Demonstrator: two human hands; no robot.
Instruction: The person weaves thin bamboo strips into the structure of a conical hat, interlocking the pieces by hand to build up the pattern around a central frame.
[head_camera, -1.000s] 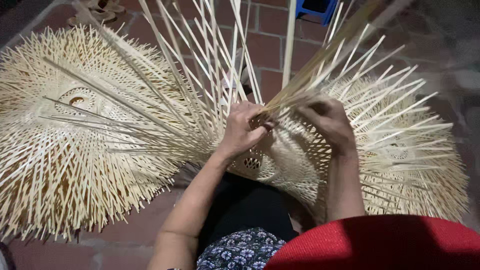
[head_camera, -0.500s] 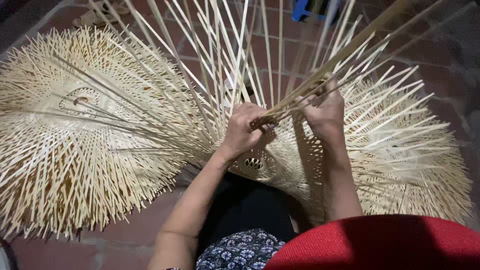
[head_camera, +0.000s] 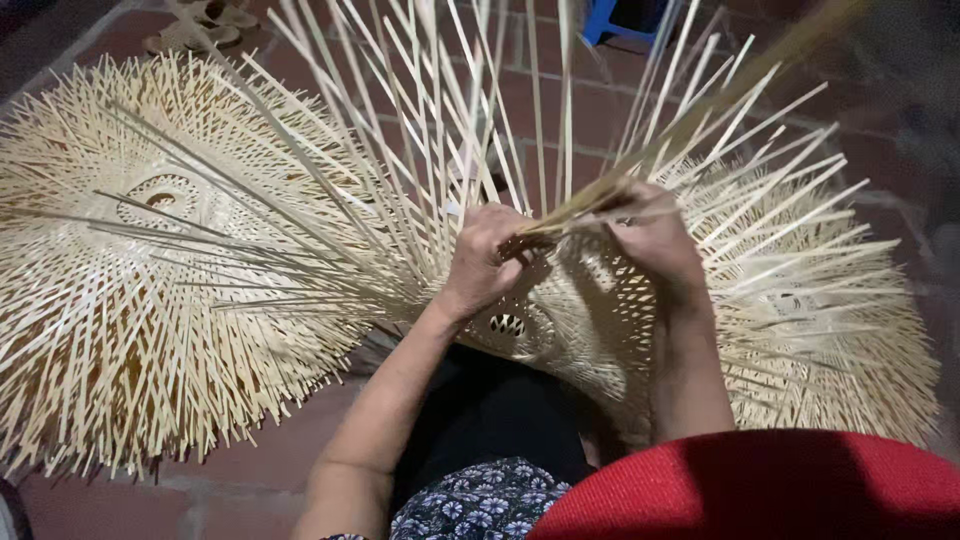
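I am sitting over a half-woven bamboo piece (head_camera: 590, 320) that is resting against my lap, its open lattice fanning out from a small round centre just below my left hand (head_camera: 490, 262). My left hand is curling its fingers (head_camera: 500, 222) shut around a cluster of thin bamboo strips (head_camera: 450, 130) where they are rising out of the weave, pinching them close to the lattice. My right hand (head_camera: 655, 240) is lying just beside it, on the far side of the same spot, its fingers closing on a long bundle of strips (head_camera: 720, 100) that is slanting up and away to the right; its upper end is blurring out of focus. The two hands are nearly touching, with the bundle running between them.

Loose strip ends are sticking out all round the piece like spokes, many of them standing upright in front of me. To my left another woven bamboo piece (head_camera: 150, 270) is lying flat on the red brick floor (head_camera: 230, 470), its own ring-shaped centre facing up and its edge overlapping the strips I am working. A red rounded shape (head_camera: 760, 490) is filling the lower right corner, and dark flowered cloth (head_camera: 470, 505) is covering my lap. Something blue (head_camera: 625, 15) is standing at the top edge, and a pair of sandals (head_camera: 200, 25) is lying at the top left.
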